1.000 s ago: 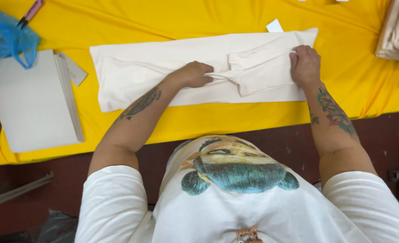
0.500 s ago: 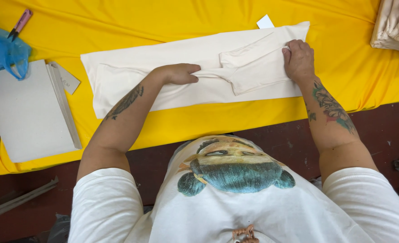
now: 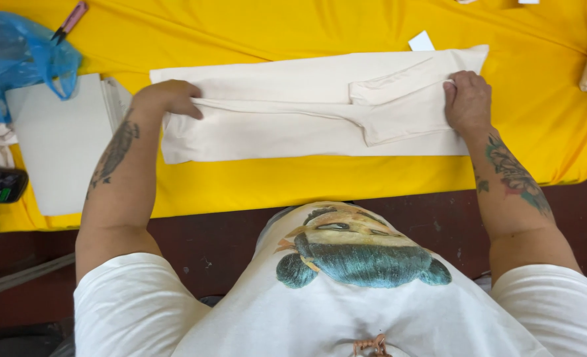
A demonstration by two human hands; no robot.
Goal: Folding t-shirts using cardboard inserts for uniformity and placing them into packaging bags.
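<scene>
The left hand point(image 3: 167, 98) has its fingers curled down, pinching a fold of the cream garment point(image 3: 293, 125) at nine o'clock. The right hand point(image 3: 467, 100) presses flat at three o'clock, fingers together. The garment lies lengthwise on the yellow cloth point(image 3: 306, 26).

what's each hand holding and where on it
Left hand pinches the folded edge at the left end of the cream garment; right hand presses flat on its right end.
</scene>
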